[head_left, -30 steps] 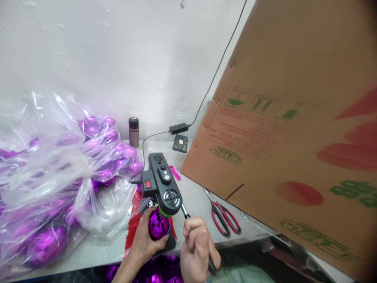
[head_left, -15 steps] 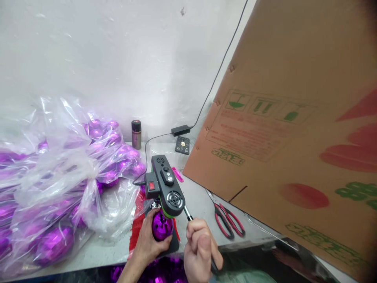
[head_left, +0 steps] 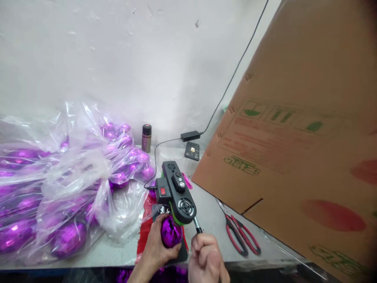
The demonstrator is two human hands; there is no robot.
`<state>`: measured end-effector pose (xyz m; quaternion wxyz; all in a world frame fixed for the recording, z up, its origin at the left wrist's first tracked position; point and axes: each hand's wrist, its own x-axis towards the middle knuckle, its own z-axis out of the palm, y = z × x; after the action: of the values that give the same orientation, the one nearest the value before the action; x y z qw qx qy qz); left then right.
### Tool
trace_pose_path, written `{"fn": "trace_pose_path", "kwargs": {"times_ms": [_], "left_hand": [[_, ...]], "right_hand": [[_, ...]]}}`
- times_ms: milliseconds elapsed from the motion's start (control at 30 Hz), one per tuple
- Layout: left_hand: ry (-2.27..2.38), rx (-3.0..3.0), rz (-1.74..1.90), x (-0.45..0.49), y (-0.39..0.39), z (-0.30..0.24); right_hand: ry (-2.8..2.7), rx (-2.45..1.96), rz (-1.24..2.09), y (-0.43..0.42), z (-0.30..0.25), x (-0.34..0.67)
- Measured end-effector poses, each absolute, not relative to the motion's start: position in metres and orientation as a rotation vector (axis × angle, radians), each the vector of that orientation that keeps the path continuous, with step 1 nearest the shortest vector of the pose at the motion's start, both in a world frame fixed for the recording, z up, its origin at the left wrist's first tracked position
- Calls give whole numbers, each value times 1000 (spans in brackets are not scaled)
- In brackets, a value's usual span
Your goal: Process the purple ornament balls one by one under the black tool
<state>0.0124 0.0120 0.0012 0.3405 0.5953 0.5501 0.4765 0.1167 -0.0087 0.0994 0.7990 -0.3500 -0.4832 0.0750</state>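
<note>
My left hand (head_left: 156,247) is wrapped round a shiny purple ball (head_left: 171,232) and holds it under the head of a small black and green press machine (head_left: 176,192) with a red switch. The ball rests on the machine's dark base plate. My right hand (head_left: 207,259) is closed round the machine's lever handle (head_left: 196,226), which slopes down from the head's right side. Both hands sit at the table's near edge.
A large clear plastic bag (head_left: 64,181) full of purple balls fills the left of the table. A big cardboard sheet (head_left: 294,129) leans on the right. Red-handled scissors (head_left: 241,237), a small brown bottle (head_left: 146,137), a black power adapter (head_left: 191,136) and a remote-like device (head_left: 192,151) lie behind.
The view has shifted so everything sits lower and further right. My hands keep the same hold on the ball and the lever.
</note>
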Motion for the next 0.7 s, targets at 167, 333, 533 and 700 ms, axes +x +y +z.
{"fn": "trace_pose_path", "kwargs": {"times_ms": [167,333,533,700], "left_hand": [[1427,1542,1227,12,11,-1],[1427,1521,1211,12,13,3],[1399,1553,1282,-1,1,-10],[1445,1854,1480,-15,-74,-67]], "right_hand": [[-1077,-743,62,-4,80,118],[-1097,-761,126,-8,112,124],[-1089,-814,322,-8,169,131],[-1088,-807,309,-10,155,131]]}}
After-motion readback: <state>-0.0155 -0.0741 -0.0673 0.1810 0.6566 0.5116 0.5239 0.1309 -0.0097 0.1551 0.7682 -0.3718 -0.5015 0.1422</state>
